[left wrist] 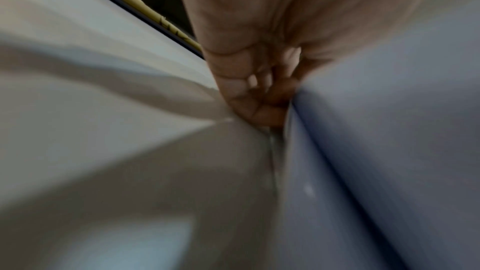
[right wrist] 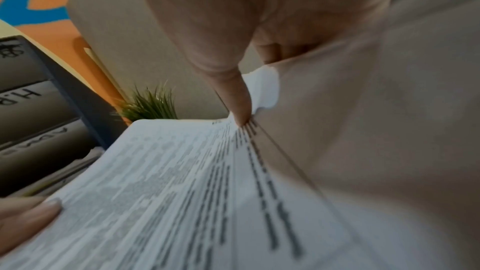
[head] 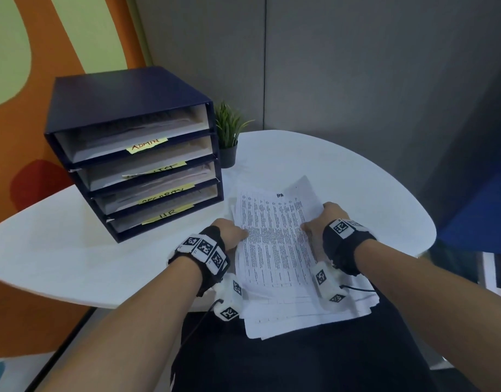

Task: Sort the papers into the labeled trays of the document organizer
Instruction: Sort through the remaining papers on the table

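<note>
A printed sheet (head: 274, 227) with dense table text is lifted at its far end above the paper stack (head: 300, 315), which lies at the table's near edge. My left hand (head: 232, 232) pinches the sheet's left edge, and my right hand (head: 320, 222) pinches its right edge. In the right wrist view my right hand (right wrist: 233, 90) has its thumb on top of the sheet (right wrist: 182, 192). The left wrist view shows my left hand (left wrist: 259, 90) with its fingers curled at the paper's edge. The dark blue organizer (head: 125, 94) stands at the left, its trays labeled ADMIN, SECURITY and HR; one label is partly hidden.
A small potted plant (head: 228, 131) stands just right of the organizer, behind the papers. The white rounded table (head: 74, 250) has bare surface in front of the organizer and to the far right. All the trays hold papers.
</note>
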Demonstrator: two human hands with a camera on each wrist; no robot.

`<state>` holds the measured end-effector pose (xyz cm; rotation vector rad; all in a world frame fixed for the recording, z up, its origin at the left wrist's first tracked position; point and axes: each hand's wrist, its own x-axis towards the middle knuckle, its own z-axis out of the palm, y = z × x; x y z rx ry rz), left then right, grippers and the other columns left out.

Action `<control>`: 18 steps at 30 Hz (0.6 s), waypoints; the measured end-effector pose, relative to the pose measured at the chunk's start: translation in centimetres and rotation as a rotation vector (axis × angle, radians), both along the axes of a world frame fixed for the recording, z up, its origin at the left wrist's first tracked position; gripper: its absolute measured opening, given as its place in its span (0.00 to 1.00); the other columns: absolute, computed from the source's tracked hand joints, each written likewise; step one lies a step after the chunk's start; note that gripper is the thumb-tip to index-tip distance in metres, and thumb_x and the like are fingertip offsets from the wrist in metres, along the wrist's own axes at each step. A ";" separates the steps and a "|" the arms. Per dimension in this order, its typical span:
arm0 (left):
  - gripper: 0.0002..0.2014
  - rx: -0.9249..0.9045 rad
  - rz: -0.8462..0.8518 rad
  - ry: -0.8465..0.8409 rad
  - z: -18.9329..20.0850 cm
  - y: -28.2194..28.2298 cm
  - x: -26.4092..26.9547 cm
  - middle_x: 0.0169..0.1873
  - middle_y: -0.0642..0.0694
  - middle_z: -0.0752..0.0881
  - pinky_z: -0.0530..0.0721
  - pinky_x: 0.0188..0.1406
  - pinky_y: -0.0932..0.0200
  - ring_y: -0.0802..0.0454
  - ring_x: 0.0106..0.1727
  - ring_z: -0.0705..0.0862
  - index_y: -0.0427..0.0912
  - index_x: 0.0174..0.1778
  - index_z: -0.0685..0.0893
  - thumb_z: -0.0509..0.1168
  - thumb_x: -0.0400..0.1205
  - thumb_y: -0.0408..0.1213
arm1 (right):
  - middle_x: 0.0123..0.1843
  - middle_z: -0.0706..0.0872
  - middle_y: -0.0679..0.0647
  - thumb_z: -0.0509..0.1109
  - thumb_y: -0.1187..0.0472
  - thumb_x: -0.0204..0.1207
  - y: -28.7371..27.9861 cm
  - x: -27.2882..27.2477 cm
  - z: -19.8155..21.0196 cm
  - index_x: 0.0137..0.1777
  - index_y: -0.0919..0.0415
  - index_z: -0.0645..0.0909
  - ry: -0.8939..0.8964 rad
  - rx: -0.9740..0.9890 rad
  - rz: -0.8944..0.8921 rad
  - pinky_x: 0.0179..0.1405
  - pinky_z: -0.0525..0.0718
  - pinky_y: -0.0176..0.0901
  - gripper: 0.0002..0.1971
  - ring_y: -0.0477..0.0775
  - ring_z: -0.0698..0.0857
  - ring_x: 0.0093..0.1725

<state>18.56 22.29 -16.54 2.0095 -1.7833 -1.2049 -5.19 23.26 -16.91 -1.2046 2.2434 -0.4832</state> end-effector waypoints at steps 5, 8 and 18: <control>0.07 -0.201 0.239 0.407 -0.9 -0.4 -0.8 0.49 0.42 0.91 0.86 0.58 0.48 0.43 0.51 0.89 0.41 0.50 0.88 0.67 0.83 0.38 | 0.45 0.86 0.57 0.77 0.57 0.69 -0.1 -0.4 -0.5 0.53 0.62 0.81 -0.152 -0.133 -0.112 0.40 0.80 0.43 0.16 0.61 0.84 0.42; 0.13 -0.301 0.351 0.411 -0.9 -0.9 -1.1 0.54 0.45 0.88 0.83 0.64 0.51 0.46 0.55 0.86 0.41 0.60 0.85 0.70 0.81 0.39 | 0.45 0.88 0.57 0.76 0.59 0.70 -0.2 -0.5 -0.5 0.50 0.61 0.83 -0.253 -0.292 -0.180 0.40 0.81 0.43 0.11 0.61 0.86 0.42; 0.26 -0.116 0.306 0.318 -1.1 -1.7 0.3 0.67 0.40 0.81 0.80 0.68 0.46 0.40 0.64 0.82 0.40 0.73 0.75 0.71 0.79 0.37 | 0.58 0.88 0.55 0.59 0.57 0.84 -0.6 -0.1 1.1 0.68 0.47 0.82 -0.094 -0.457 -0.069 0.52 0.84 0.45 0.17 0.62 0.87 0.52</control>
